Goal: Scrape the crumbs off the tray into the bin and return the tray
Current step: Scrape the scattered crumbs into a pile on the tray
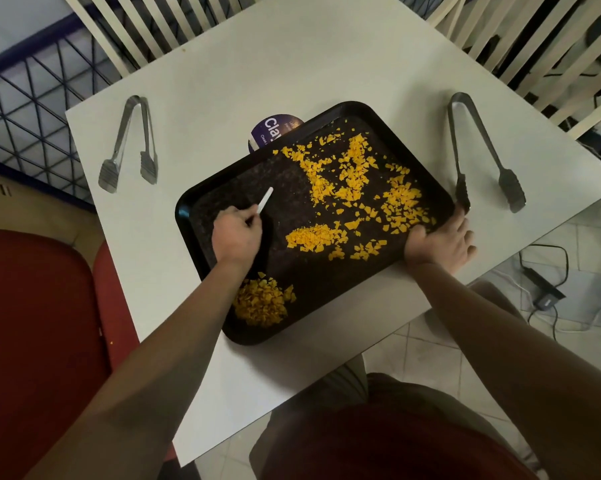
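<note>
1. Head view: left hand (pixel 236 237) pinches a thin white scraper (pixel 265 199) over the tray's bare 9 o'clock side.
2. Right hand (pixel 439 242) grips the tray (pixel 184 211) rim at 3 o'clock.
3. Tray looks stiff and light; hold it by the rims.
4. Crumbs (pixel 354 188) look loose and brittle, spread from centre toward 3 o'clock, with one heap at 7 o'clock.
</note>
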